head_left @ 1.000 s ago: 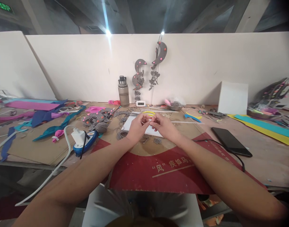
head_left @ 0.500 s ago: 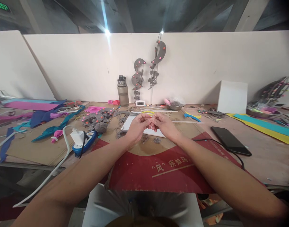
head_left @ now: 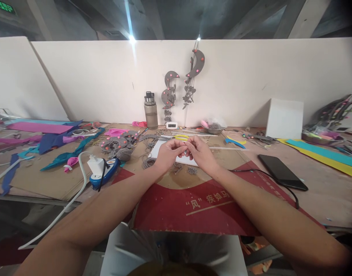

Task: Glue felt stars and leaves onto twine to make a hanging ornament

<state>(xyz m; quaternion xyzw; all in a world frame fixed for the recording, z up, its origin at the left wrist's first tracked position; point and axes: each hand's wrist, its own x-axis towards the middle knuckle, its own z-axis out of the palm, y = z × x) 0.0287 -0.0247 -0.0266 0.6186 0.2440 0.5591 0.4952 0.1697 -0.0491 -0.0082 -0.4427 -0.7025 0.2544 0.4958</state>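
**Fingertip work over the front part of the tabletop**

In the head view, the left hand [head_left: 166,155] and the right hand [head_left: 204,155] met above the cardboard [head_left: 164,214], which lay along the front edge of the tabletop [head_left: 322,203]. Thumbs and forefingers were drawn together in a pinch, the two hands touching or nearly so; I could not tell what, if anything, they gripped (the knuckles hid the gap). Any piece being worked was out of sight between the fingers, well in from the front edge.

Beneath the hands lay a white board [head_left: 155,150], with a coil of grey cord [head_left: 148,163] just beside its front left corner and a small grey clump [head_left: 192,171] near its front edge.

The step looked like fine handling, best served, I judged, by a light, even pinch, one hand steadying while the other made small moves. Working low over the white board seemed wise, since a dropped bit would have shown up against it. The cord's loops, near the left wrist, called for care against snagging, as did the black cable [head_left: 259,172] by the right forearm, across the cardboard's right edge.
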